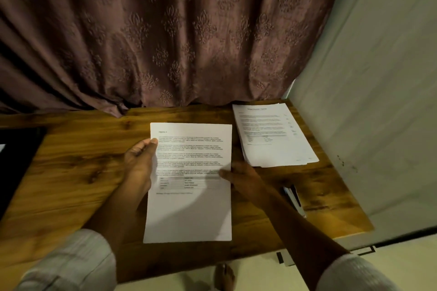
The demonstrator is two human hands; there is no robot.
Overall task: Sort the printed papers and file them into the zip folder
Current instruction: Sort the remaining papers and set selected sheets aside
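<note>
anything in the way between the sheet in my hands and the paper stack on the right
Nothing visible: only table shows between the sheet and the stack. The pens lie nearer you, off that path.

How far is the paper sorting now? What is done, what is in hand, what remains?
Done, perhaps: one stack of printed papers lies on the table, far right corner. In hand: the left hand and right hand both hold one printed sheet above it. Left: filing; no paper shows in any folder, and the dark object at the left edge cannot be identified.
</note>
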